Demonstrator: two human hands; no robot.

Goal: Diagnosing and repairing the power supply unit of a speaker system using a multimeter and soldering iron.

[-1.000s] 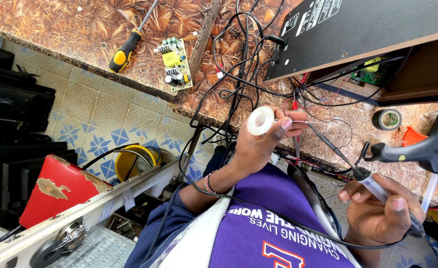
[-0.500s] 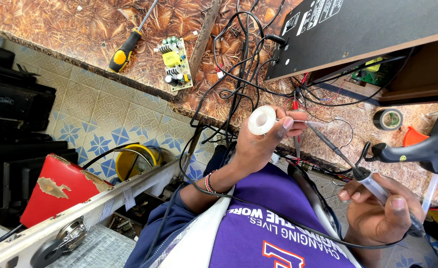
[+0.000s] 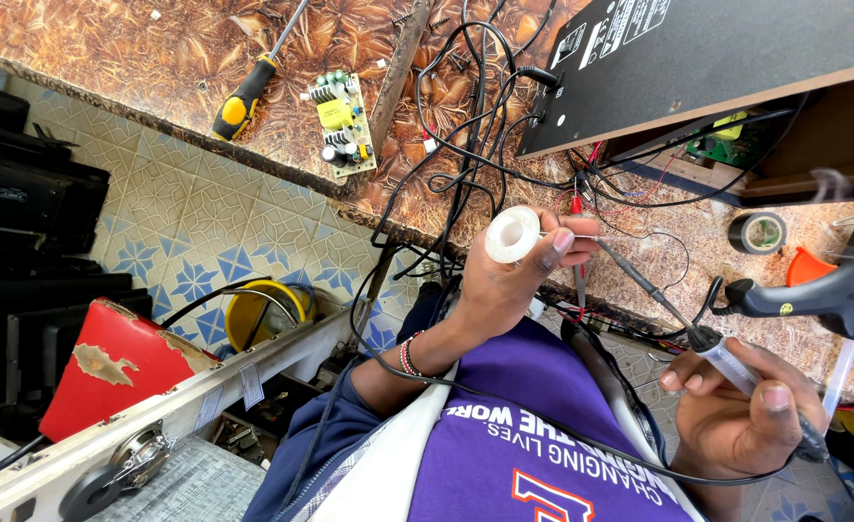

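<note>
My left hand (image 3: 504, 280) pinches a white solder spool (image 3: 512, 235) over the bench (image 3: 253, 39) edge. My right hand (image 3: 751, 420) grips the soldering iron (image 3: 678, 314), tip at the tangled wires (image 3: 475, 145). The hot tip could scorch a wire or my fingers (they sit close). Since a second ago, nothing has really moved; both hands hold steady.

Open bench top (image 3: 137, 58) left of the screwdriver (image 3: 243, 97) and circuit board (image 3: 342, 124); tangled black cables (image 3: 466, 145) and speaker box (image 3: 698, 58) blocking the middle and right.
</note>
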